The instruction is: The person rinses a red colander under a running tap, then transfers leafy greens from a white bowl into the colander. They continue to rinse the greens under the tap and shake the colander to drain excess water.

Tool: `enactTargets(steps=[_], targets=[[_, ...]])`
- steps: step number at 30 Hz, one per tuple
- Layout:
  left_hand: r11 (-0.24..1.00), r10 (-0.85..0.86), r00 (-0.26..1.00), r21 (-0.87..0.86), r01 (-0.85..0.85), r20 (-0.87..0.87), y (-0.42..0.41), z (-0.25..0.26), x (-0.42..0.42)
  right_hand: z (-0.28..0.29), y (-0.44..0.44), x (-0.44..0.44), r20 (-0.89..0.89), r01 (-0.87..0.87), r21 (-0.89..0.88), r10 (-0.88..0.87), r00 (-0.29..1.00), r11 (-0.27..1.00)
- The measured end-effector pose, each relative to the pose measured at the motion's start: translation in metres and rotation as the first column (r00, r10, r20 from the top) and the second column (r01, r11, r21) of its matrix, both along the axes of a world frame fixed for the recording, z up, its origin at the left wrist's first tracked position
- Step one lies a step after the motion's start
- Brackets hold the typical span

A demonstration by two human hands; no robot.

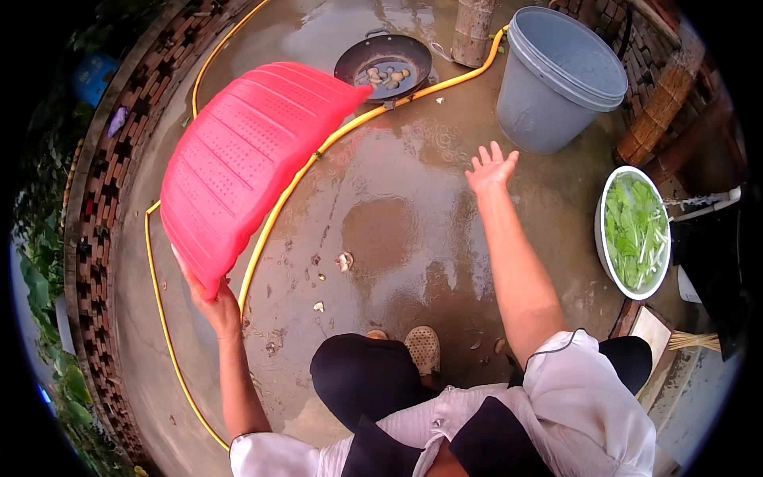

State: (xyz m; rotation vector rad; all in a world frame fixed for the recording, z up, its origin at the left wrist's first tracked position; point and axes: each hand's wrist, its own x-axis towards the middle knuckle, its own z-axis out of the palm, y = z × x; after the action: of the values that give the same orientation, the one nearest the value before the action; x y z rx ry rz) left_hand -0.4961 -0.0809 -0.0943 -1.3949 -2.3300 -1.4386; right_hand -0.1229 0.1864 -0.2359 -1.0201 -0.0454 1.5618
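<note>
My left hand (213, 301) grips the near rim of a large red plastic colander (244, 155). The colander is tipped on its side above the floor, its perforated, ribbed wall towards me. Most of the left fingers are hidden behind it. Out in front, my right hand (492, 169) is held in the air with its fingers spread and nothing in it. Closest to that hand is a tall grey plastic bucket (536, 95), apart from the fingers. At the right, a white basin (607, 262) holds green leafy vegetables (635, 229) in water.
A dark wok (351, 53) with water and several stones (390, 77) sits on the wet concrete floor (381, 286). A yellow hose (280, 206) curves across the ground. Water runs from a pipe (709, 207) beside the basin. A brick wall (98, 238) borders the left.
</note>
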Motion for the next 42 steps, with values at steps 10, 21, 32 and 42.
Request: enactTargets(steps=[10, 21, 32, 42], targets=[[0.893, -0.443, 0.896, -0.100, 0.438, -0.034, 0.066, -0.010, 0.111, -0.053, -0.009, 0.079, -0.236, 0.024, 0.380, 0.072, 0.969, 0.925], [0.808, -0.582, 0.772, -0.291, 0.513, -0.255, 0.079, -0.014, 0.148, -0.035, -0.019, 0.115, 0.419, -0.393, 0.525, 0.173, 0.891, 0.755], [0.832, -0.554, 0.742, -0.219, 0.510, -0.377, 0.082, -0.001, 0.174, -0.002, -0.050, 0.121, -0.172, 0.070, 0.479, 0.016, 0.985, 0.875], [0.674, -0.738, 0.631, -0.232, 0.701, -0.240, 0.085, 0.008, 0.242, -0.002, -0.056, 0.232, -0.194, 0.285, 0.347, -0.229, 0.954, 0.893]])
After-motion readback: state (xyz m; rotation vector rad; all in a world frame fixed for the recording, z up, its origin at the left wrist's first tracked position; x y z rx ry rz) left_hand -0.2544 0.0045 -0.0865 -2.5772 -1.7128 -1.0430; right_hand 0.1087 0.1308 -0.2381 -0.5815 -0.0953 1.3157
